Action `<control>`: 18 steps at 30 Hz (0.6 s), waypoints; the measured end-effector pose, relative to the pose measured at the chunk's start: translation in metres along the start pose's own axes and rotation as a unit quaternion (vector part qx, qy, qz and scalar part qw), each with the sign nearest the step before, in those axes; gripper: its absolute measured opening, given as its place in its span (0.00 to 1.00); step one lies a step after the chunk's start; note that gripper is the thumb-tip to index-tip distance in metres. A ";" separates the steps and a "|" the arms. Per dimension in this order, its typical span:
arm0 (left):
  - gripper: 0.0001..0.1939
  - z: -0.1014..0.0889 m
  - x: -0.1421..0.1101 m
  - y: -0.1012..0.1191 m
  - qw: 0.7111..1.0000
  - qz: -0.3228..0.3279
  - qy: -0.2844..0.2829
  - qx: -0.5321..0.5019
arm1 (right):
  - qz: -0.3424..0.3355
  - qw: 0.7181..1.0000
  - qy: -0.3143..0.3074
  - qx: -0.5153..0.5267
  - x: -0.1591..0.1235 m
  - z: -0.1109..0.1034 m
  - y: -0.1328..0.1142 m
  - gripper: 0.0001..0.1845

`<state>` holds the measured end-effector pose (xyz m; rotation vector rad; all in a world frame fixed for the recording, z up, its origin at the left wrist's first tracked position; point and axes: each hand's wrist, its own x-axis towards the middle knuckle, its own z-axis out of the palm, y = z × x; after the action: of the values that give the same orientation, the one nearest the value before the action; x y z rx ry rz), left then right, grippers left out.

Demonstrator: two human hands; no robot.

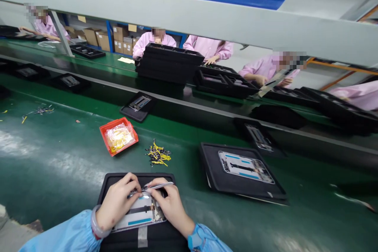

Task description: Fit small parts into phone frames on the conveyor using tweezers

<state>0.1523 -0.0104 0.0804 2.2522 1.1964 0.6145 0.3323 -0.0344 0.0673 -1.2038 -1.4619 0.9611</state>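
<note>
A phone frame (141,212) lies in a black tray (109,183) at the near edge of the green bench. My left hand (116,202) rests on the frame's left side, fingers curled and pinching at its top edge. My right hand (169,204) is closed round silver tweezers (161,185), whose tip meets the frame's top next to the left fingertips. What the left fingers pinch is too small to make out.
An orange tray (104,133) holding a bag of yellow parts and a loose pile of yellow-black parts (158,154) lie beyond. A second tray with a phone frame (245,165) sits at right. More trays ride the conveyor (138,104). Several people in pink sit opposite.
</note>
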 end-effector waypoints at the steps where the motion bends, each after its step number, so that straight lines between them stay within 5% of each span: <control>1: 0.05 -0.001 0.000 0.000 1.000 0.000 0.000 0.005 | 0.002 1.000 -0.007 0.002 0.000 0.000 0.000 0.08; 5: 0.08 -0.003 0.000 -0.002 1.000 0.023 0.006 0.019 | 0.008 0.999 -0.035 -0.001 0.002 -0.004 0.002 0.10; 10: 0.14 -0.004 -0.005 -0.007 0.989 0.128 0.042 0.065 | -0.011 0.995 -0.095 -0.040 0.009 -0.013 0.000 0.12; 18: 0.14 -0.002 -0.013 -0.010 0.947 0.232 0.030 0.218 | -0.002 0.996 -0.088 -0.025 0.010 -0.013 0.002 0.11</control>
<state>0.1383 -0.0160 0.0732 2.9530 0.8887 0.6402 0.3448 -0.0244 0.0700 -1.1761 -1.6351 1.0543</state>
